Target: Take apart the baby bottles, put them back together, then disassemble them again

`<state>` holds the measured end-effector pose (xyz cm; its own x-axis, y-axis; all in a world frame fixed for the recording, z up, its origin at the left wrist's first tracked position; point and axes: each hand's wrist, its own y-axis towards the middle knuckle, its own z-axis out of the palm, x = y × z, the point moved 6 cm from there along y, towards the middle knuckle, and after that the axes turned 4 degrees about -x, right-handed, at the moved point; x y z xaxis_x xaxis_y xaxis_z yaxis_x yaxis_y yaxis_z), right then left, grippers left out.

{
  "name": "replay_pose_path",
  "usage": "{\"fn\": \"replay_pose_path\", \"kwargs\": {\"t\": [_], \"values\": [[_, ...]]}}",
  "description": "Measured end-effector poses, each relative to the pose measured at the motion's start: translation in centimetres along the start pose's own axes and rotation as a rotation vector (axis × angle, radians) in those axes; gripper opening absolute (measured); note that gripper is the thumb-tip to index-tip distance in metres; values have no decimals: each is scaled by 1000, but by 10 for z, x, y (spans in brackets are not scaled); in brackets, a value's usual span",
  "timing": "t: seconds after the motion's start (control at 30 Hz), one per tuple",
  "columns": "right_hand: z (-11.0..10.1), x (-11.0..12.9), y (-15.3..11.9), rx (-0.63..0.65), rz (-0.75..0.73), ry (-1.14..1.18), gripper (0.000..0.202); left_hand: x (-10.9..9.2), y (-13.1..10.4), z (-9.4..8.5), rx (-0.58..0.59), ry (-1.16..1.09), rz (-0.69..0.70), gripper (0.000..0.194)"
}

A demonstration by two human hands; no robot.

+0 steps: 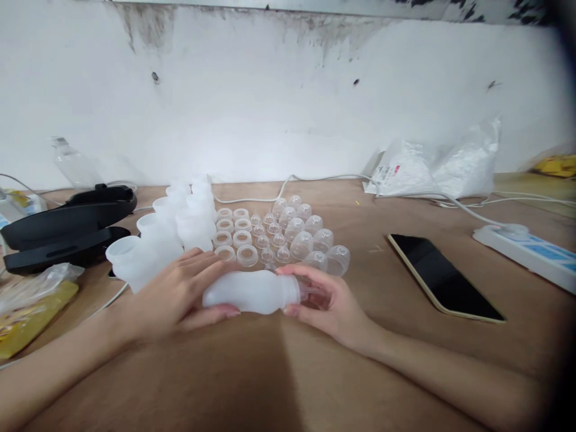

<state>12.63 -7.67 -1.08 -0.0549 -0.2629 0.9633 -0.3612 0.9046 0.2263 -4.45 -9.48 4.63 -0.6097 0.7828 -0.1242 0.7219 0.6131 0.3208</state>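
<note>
A frosted white baby bottle (252,292) lies sideways between my hands, just above the table. My left hand (184,288) is wrapped round its base end. At the neck, the fingers of my right hand (328,300) grip the collar (291,290), and a clear teat (310,291) points into that palm. Behind my hands stand rows of open frosted bottles (123,252). To their right lie white collar rings (246,255), then small clear teats (262,242), then clear dome caps (337,260).
A dark phone (445,276) lies on the brown table (360,384) at right, with a white power strip (531,252) beyond it. Plastic bags (436,171) rest against the wall. At left are a black headset-like object (67,225) and a yellow packet (36,315).
</note>
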Motion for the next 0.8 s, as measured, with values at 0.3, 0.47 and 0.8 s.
{"fn": "replay_pose_path", "kwargs": {"t": [0.3,0.47,0.8], "values": [[-3,1,1,-31,-65,-47,38,0,-11,6,-205,95,38,48],[-3,17,0,-11,-311,-225,39,-1,-1,3,51,-251,-160,47],[-1,19,-2,-30,-108,-199,35,-19,-10,9,-271,139,89,37]]}}
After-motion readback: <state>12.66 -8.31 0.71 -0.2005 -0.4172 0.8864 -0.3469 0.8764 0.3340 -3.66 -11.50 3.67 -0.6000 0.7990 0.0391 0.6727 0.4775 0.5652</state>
